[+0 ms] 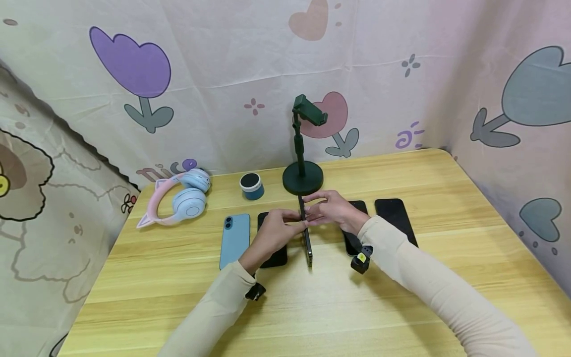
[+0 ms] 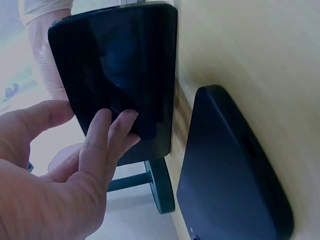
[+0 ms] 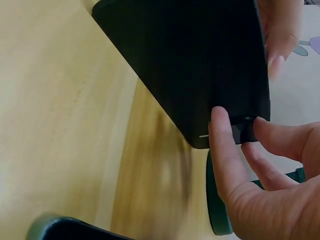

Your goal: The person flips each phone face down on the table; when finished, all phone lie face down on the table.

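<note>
Smartphone held on edge: upright smartphone (image 1: 309, 248), mid-table, screen facing left, just before the green phone stand (image 1: 303, 178)
Left hand (image 1: 276, 230): pinches the upright smartphone, thumb at its upper edge, fingertips on the screen
Right hand (image 1: 332, 210): pinches the phone's far end, fingertip on its back
Phones lying left: blue phone (image 1: 235, 240), black phone (image 1: 277, 257)
Phones lying right: two black smartphones (image 1: 394, 215)
Far left: cat-ear headphones (image 1: 189, 203)

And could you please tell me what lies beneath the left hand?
A black smartphone lies on the wooden table there. In the head view, the left hand hides much of its middle; its ends show partly.
</note>
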Demonstrator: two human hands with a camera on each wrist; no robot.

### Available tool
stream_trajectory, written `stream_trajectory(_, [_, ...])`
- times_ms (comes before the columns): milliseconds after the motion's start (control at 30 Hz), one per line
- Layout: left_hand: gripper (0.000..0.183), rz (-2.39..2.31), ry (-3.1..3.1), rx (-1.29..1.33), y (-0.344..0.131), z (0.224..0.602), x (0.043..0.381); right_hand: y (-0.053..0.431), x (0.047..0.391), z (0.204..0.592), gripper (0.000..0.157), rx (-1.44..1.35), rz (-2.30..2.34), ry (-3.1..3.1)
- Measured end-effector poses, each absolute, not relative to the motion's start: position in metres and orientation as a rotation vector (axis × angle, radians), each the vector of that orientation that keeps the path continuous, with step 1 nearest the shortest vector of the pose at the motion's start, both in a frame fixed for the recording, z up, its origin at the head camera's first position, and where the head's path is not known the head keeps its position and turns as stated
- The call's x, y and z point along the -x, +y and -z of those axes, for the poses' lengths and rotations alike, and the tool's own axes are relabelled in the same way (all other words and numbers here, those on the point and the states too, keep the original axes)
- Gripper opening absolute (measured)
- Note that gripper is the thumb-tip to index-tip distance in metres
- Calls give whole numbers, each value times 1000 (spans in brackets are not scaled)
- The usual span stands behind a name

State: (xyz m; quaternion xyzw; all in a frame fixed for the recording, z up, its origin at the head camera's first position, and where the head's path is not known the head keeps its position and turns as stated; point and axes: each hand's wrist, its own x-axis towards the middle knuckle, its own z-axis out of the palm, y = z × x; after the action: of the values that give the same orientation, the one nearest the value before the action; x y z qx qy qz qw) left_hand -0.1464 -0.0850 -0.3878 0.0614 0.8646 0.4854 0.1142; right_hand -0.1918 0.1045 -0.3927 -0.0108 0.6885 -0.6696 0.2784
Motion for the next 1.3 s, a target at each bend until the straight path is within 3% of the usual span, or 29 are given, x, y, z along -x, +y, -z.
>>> stream_trajectory(1300, [26,-1634,2311,-88,-95,395,139,106,185,406,52,81,1661,1911])
